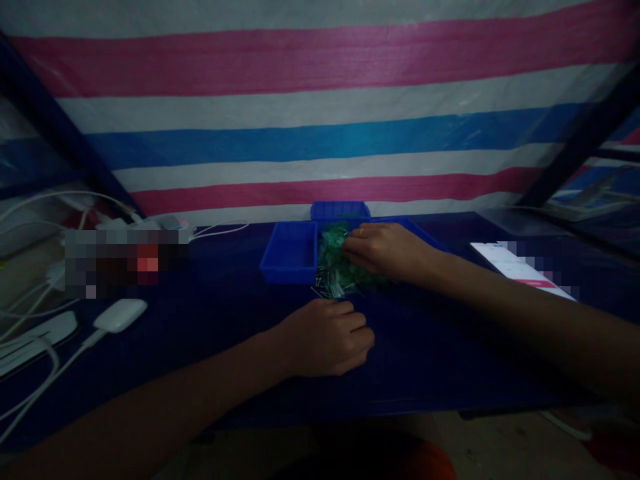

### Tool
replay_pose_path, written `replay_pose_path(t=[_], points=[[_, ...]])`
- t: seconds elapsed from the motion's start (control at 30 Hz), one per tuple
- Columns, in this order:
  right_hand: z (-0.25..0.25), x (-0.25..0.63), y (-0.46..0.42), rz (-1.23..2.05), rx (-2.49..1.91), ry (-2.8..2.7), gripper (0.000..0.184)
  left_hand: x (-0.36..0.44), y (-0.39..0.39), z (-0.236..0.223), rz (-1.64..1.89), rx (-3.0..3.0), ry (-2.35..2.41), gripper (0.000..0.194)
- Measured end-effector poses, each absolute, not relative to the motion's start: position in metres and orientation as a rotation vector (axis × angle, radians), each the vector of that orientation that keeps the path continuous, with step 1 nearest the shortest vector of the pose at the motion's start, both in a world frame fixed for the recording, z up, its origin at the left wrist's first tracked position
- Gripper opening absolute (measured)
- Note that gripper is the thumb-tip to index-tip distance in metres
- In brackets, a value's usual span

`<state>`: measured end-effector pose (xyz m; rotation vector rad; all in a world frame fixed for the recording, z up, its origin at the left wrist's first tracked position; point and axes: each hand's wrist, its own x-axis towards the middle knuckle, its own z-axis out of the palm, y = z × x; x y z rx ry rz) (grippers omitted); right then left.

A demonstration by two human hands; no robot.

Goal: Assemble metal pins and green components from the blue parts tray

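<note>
My left hand [333, 339] rests closed on the dark blue table, just in front of a pile. Its fingers are curled under, so anything inside them is hidden. Over the pile, my right hand [387, 252] has its fingertips pressed together among green translucent plastic pieces [333, 247]; I cannot make out what they hold. Thin metal pins that look like nails or screws [324, 281] lie at the pile's front edge. Beside the pile on the left stands a blue plastic tray [290, 277].
Another blue bin [340, 211] stands behind the pile; a third blue tray [417, 232] is partly hidden by my right hand. A lit phone [520, 270] lies at right. White cables and a white charger [121, 315] lie at left. A striped sheet [320, 143] hangs behind.
</note>
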<state>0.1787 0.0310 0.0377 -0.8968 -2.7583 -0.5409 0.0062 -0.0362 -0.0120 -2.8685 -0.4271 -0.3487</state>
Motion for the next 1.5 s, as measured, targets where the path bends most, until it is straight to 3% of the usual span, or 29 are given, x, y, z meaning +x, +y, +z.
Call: replay_pose_path(t=[0.23, 0.6, 0.8, 1.13, 1.33, 1.5], points=[[0.057, 0.191, 0.019, -0.233, -0.924, -2.533, 0.018, 0.006, -0.037, -0.013, -0.372, -2.864, -0.429, 0.018], [0.016, 0.212, -0.004, 0.386, -0.87, -2.492, 0.012, 0.007, -0.036, -0.012, -0.406, -2.826, -0.426, 0.019], [0.019, 0.209, -0.015, 0.458, -0.826, -2.578, 0.01, 0.007, -0.036, -0.005, -0.718, -2.603, -0.673, 0.017], [0.018, 0.209, -0.014, 0.452, -0.793, -2.54, 0.012, 0.007, -0.033, -0.006, -0.661, -2.685, -1.098, 0.034], [0.018, 0.209, -0.017, 0.501, -0.76, -2.571, 0.013, 0.008, -0.032, -0.004, -0.664, -2.935, -1.136, 0.017], [0.019, 0.212, -0.016, 0.492, -0.82, -2.66, 0.014, 0.01, -0.033, -0.004, -0.76, -2.972, -1.121, 0.017]])
